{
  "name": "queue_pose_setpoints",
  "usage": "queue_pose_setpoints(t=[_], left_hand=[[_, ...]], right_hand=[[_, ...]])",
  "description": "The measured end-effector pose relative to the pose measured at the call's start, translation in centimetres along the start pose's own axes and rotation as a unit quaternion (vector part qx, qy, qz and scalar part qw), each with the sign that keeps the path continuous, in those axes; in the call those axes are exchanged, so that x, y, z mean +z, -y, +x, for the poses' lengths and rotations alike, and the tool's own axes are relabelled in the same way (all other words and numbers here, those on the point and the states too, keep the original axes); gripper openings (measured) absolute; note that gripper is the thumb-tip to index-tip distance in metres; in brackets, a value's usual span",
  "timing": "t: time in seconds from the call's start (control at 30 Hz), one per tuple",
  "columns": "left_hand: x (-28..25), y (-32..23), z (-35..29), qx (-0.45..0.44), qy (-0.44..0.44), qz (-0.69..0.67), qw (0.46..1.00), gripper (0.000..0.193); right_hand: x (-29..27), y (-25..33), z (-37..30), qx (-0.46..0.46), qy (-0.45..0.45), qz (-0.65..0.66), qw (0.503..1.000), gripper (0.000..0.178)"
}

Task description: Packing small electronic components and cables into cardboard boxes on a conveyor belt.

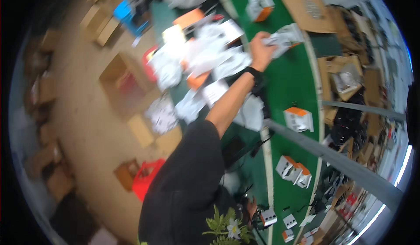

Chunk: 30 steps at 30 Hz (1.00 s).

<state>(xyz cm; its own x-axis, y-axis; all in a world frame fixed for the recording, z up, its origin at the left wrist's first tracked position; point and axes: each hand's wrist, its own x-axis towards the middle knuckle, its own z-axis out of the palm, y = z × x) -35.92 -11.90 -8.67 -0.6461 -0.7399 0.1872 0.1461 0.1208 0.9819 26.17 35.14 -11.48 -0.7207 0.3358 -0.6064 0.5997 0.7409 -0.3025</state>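
Black shirt sleeve (183, 170) nearest, lower middle, a bit blurred. Green conveyor belt (284, 87) runs up the right, grey metal bar (332, 155) slanting across it. Dark green tabletop (258, 175) alongside, its upper part heaped with white plastic bags (167, 72); forearm passes close by, so a bag could snag and drag things off. Open cardboard carton (111, 79) on the floor, left. Left hand (262, 48) over the belt, fingers closed round the near end of a white-and-orange box (288, 38) at the belt's upper right; can't tell if it's lifted. One-ended grip, so box could twist or slip, or its thin end crumple if squeezed. Another such box (299, 119) sits lower on the belt, beside the bar; a careless swing back could knock it. Black wristwatch (253, 73) could catch a bag. Right hand: can't tell; blurred skin near lower edge, owner unclear.
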Motion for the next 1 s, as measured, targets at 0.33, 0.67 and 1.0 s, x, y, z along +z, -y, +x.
queue_pose_setpoints(t=[0.33,0.67,1.0], left_hand=[[-46.2,-1.8,-21.6,-0.245,-0.231,0.021,0.941,0.052],[-65.3,23.3,-31.5,-0.280,-0.268,0.397,0.832,0.105],[-55.6,-5.4,-44.0,-0.287,0.169,0.097,0.938,0.048]], right_hand=[[-1.9,1.6,-0.8,-0.061,-0.121,-0.062,0.989,0.039],[-7.8,0.0,-9.4,-0.163,-0.271,0.073,0.946,0.041],[-2.0,-8.1,-28.8,0.003,-0.323,0.247,0.913,0.020]])
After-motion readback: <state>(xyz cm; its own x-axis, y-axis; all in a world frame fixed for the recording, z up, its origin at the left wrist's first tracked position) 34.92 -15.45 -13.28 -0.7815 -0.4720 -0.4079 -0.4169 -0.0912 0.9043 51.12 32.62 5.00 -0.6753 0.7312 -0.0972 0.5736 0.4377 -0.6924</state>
